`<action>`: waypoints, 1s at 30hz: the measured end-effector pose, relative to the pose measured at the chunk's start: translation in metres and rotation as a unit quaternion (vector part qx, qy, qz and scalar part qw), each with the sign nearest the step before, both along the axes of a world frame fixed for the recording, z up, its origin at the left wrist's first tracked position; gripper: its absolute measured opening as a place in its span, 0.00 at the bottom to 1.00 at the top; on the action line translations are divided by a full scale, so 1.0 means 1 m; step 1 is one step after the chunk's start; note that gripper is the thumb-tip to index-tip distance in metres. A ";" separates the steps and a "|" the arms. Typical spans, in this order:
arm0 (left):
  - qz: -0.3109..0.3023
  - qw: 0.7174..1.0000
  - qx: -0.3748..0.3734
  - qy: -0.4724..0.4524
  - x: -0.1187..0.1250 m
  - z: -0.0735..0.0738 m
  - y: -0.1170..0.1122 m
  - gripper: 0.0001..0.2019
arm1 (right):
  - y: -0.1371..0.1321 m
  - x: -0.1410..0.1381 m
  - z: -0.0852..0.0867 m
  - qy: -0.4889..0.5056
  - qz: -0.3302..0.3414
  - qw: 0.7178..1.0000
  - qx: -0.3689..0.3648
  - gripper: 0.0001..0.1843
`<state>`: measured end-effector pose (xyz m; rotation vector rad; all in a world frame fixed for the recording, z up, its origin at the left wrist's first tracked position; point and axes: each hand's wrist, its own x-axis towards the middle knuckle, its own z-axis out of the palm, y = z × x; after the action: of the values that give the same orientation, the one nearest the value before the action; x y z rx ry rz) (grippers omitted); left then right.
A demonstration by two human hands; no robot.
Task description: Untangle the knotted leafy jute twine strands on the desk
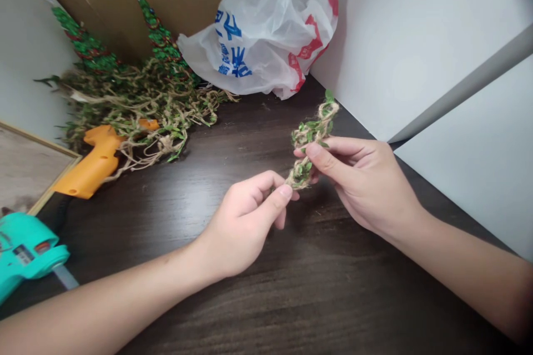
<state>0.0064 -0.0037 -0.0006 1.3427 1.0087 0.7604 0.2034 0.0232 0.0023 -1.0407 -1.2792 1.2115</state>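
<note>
A short braid of jute twine with small green artificial leaves (310, 144) stands between my hands. My right hand (358, 180) pinches its middle between thumb and fingers, and its leafy top sticks up past them. My left hand (245, 222) grips the lower end with thumb and fingertips. A much larger heap of the same twine and leaves (137, 102) lies at the far left of the dark wood table (291, 294), well away from both hands. Two long green and red beaded tips (85, 44) rise from that heap.
A teal hot glue gun (27, 249) lies at the lower left, and an orange tool handle (94, 163) sits against the heap. A white plastic bag (258, 33) rests against cardboard (125, 0) at the back. White panels (428, 39) stand on the right, and a wood-edged frame (35, 169) stands at the left.
</note>
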 end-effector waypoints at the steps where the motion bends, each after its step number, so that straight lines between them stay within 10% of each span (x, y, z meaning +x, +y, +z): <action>1: 0.000 1.000 0.003 0.002 0.000 0.000 0.000 0.16 | 0.000 0.000 0.000 0.002 0.000 1.000 0.000 0.09; 30: -0.041 0.988 0.118 0.094 -0.001 0.005 -0.004 0.15 | 0.001 0.002 0.002 -0.026 -0.054 0.998 0.035 0.15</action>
<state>0.0051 -0.0074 0.0042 1.6751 1.0265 0.7175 0.2055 0.0245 0.0039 -1.0824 -1.2804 1.0556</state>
